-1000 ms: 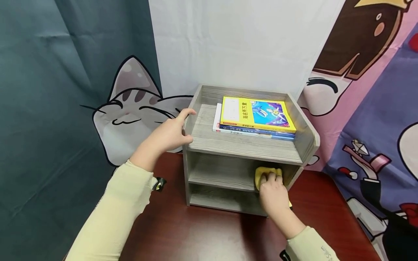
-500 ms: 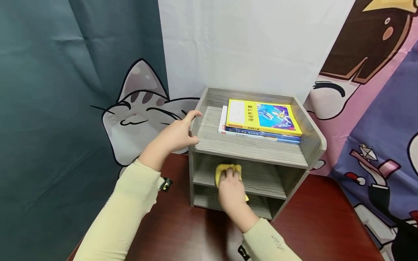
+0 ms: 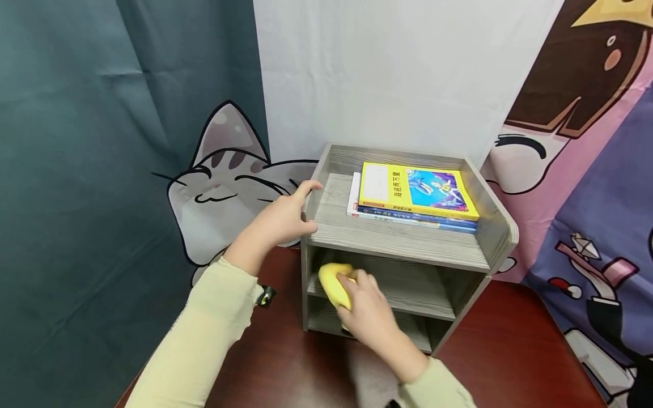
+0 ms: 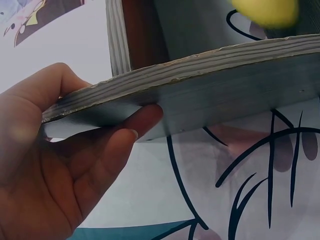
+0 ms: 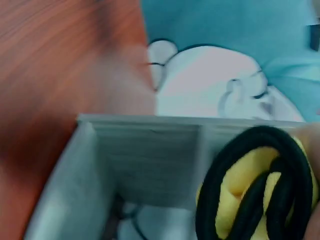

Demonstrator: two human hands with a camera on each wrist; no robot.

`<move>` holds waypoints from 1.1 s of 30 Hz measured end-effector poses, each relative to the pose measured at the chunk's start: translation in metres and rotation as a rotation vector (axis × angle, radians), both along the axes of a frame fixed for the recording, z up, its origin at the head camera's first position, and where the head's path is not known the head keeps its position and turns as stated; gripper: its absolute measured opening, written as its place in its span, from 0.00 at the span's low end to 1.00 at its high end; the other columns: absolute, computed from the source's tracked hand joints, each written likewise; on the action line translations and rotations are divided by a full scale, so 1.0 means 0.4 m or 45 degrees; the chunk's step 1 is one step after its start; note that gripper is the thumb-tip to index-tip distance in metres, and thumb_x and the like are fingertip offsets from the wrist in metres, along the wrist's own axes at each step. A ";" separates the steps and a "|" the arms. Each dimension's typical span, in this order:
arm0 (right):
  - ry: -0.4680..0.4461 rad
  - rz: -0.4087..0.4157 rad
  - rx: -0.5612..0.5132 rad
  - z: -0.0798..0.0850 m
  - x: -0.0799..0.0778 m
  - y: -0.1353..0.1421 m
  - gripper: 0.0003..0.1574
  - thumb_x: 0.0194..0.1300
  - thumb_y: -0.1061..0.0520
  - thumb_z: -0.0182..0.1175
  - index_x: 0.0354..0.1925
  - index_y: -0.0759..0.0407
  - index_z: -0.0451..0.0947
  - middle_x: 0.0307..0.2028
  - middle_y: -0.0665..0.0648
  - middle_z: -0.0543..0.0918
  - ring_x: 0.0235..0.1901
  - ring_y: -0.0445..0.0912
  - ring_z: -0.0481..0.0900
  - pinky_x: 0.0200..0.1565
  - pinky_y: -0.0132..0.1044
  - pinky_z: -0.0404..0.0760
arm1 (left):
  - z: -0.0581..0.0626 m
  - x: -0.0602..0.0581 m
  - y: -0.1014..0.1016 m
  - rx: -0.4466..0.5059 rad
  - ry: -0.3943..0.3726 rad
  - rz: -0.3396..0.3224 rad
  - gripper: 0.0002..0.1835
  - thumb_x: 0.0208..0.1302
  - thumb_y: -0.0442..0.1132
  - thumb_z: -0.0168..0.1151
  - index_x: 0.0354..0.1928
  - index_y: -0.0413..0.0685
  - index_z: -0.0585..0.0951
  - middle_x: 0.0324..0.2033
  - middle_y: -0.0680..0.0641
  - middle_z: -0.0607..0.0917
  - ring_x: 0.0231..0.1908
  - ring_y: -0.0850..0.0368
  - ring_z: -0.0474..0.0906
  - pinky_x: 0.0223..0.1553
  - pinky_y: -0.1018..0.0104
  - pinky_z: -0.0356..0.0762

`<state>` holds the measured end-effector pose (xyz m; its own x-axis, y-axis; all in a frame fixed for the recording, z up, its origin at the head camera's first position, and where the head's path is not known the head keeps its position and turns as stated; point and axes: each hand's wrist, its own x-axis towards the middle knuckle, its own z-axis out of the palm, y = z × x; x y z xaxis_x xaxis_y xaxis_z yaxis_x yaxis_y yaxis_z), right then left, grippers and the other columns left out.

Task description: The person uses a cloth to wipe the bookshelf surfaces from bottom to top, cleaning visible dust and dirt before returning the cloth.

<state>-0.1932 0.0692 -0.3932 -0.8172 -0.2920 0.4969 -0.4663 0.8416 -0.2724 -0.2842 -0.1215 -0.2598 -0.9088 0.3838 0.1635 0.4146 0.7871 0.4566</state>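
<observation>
One left hand (image 3: 282,221) gripped the side panel of one grey wood-grain shelf unit (image 3: 390,242), its thumb and fingers on opposite faces. One bunched yellow cloth with black edging (image 3: 334,286) was at the left of the middle opening, pinched by one right hand (image 3: 369,309). On the top board lay at least three stacked paperback books (image 3: 415,192). Below was one glossy dark-red bench (image 3: 278,362); around hung teal fabric (image 3: 76,198), white fabric (image 3: 398,73) and pink-and-purple printed fabric (image 3: 612,190).
</observation>
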 end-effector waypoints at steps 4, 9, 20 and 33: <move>0.047 0.131 0.065 0.070 0.071 0.110 0.36 0.38 0.59 0.68 0.52 0.55 0.78 0.45 0.50 0.75 0.43 0.45 0.71 0.35 0.38 0.74 | 0.000 0.001 0.005 0.002 0.000 -0.005 0.39 0.49 0.38 0.58 0.65 0.61 0.55 0.16 0.49 0.74 0.14 0.56 0.68 0.19 0.64 0.65; 0.229 0.230 0.085 0.190 0.140 0.226 0.37 0.33 0.63 0.67 0.50 0.52 0.79 0.46 0.48 0.76 0.44 0.43 0.71 0.39 0.32 0.70 | 0.009 0.006 0.006 0.010 0.007 -0.032 0.39 0.49 0.37 0.58 0.65 0.60 0.55 0.16 0.49 0.74 0.13 0.56 0.66 0.18 0.64 0.63; 0.552 0.009 0.392 0.391 0.081 0.329 0.35 0.33 0.64 0.65 0.48 0.60 0.79 0.43 0.61 0.78 0.40 0.57 0.74 0.31 0.48 0.72 | -0.003 0.010 -0.004 0.023 -0.029 -0.019 0.39 0.49 0.38 0.58 0.65 0.61 0.55 0.16 0.49 0.73 0.14 0.56 0.66 0.18 0.64 0.62; 0.668 -0.319 0.764 0.323 0.018 0.329 0.14 0.48 0.71 0.54 0.37 0.72 0.76 0.31 0.65 0.71 0.29 0.58 0.67 0.23 0.45 0.63 | -0.004 0.012 -0.004 0.023 -0.021 -0.023 0.39 0.50 0.38 0.58 0.65 0.61 0.55 0.15 0.50 0.73 0.14 0.56 0.65 0.18 0.64 0.62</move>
<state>-0.1858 0.2006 -0.2640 -0.5988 -0.4687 0.6494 -0.1874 0.8704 0.4553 -0.2792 -0.1230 -0.2615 -0.9043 0.3976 0.1554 0.4211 0.7712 0.4773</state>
